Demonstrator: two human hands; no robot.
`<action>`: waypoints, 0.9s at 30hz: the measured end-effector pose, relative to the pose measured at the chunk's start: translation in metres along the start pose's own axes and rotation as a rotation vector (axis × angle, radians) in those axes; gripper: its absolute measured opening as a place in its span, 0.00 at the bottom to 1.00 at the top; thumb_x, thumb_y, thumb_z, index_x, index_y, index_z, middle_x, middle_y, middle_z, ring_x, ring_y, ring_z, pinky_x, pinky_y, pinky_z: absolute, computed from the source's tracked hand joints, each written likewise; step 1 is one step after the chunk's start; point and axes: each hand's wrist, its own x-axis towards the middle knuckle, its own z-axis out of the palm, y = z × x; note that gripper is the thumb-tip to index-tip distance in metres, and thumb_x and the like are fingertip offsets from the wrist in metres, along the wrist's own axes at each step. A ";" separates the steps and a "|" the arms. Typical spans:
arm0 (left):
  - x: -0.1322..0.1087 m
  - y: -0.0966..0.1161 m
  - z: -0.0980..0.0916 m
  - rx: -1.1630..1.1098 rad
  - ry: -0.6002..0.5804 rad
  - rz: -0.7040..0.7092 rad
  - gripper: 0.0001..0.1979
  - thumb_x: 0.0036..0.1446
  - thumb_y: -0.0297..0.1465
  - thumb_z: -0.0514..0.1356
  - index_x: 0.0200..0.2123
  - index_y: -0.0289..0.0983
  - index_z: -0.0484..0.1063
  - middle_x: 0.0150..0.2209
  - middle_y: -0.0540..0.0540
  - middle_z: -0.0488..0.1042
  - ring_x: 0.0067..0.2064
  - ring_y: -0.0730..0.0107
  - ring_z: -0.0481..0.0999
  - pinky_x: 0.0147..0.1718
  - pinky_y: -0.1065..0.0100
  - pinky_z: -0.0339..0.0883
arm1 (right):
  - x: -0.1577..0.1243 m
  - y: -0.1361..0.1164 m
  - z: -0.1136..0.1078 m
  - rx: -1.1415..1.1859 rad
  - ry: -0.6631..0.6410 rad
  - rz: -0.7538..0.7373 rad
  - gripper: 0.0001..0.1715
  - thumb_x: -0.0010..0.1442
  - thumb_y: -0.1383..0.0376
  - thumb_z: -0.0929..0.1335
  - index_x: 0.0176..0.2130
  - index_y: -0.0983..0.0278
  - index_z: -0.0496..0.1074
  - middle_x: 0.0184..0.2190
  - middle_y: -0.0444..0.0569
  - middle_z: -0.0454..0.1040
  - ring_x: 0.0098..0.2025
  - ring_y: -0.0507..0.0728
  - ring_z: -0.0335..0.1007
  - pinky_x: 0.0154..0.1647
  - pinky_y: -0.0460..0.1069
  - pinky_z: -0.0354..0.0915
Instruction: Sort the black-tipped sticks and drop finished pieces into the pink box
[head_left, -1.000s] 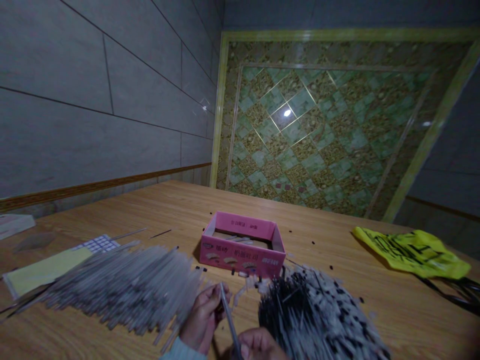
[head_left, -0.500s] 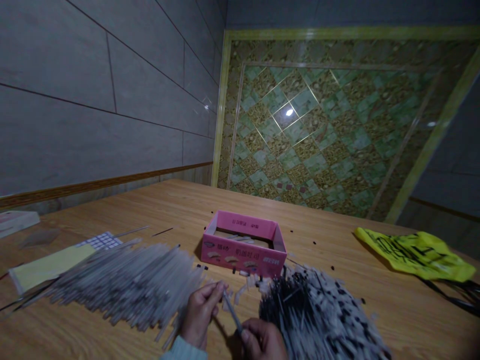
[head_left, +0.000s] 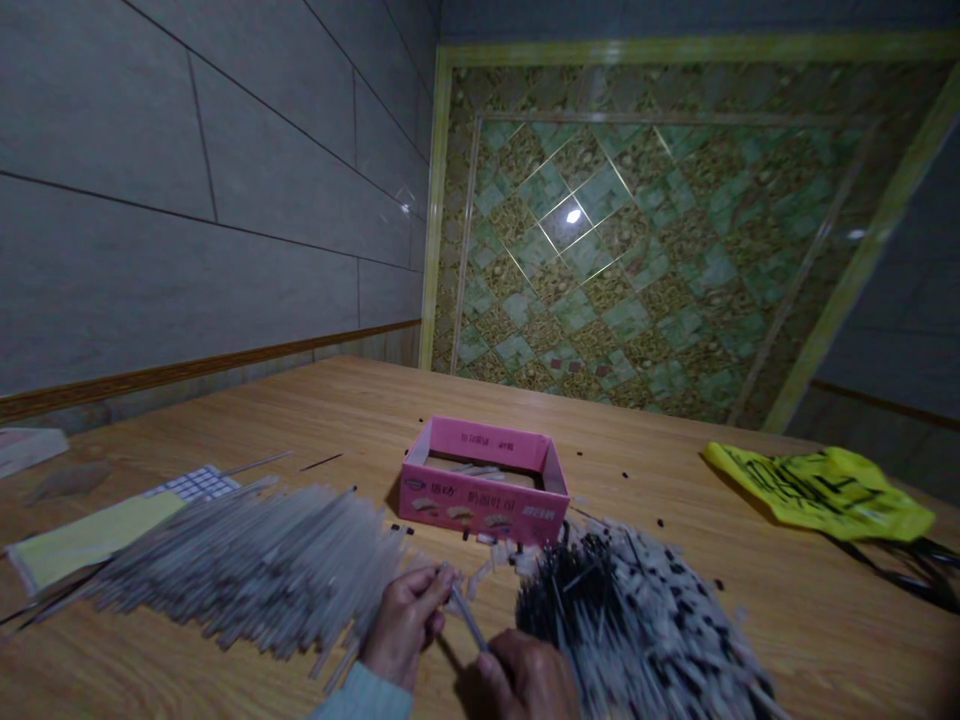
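Observation:
A thin grey tube [head_left: 469, 618] runs slantwise between my two hands. My left hand [head_left: 405, 615] pinches its far end between thumb and fingertips. Around the near end my right hand [head_left: 529, 675] is closed, low in the view. To the left of my left hand lies a wide heap of clear thin tubes [head_left: 262, 570]. Right beside my right hand is a pile of black-tipped sticks [head_left: 577, 590], with many short whitish and black pieces [head_left: 675, 600] against it. Small clear pieces [head_left: 480, 580] lie just beyond my fingertips.
An open pink box [head_left: 480, 500] with a few pale tubes inside stands beyond my hands. A yellow bag [head_left: 825, 490] with black print lies at the right. On the left are a pale yellow packet [head_left: 97, 535] and a white box [head_left: 30, 450]. Walls border the wooden table [head_left: 337, 400].
The view has shifted slightly. Both hands keep hold of the tube in nearly the same place; my right hand's fingers have turned a little around its near end.

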 end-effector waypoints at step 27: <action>0.003 0.007 -0.004 -0.022 0.073 0.061 0.19 0.36 0.43 0.67 0.29 0.34 0.77 0.24 0.47 0.73 0.23 0.77 0.66 0.19 0.76 0.56 | 0.009 -0.009 -0.013 0.334 -0.109 0.213 0.20 0.50 0.54 0.66 0.21 0.68 0.74 0.16 0.46 0.69 0.20 0.52 0.61 0.20 0.44 0.50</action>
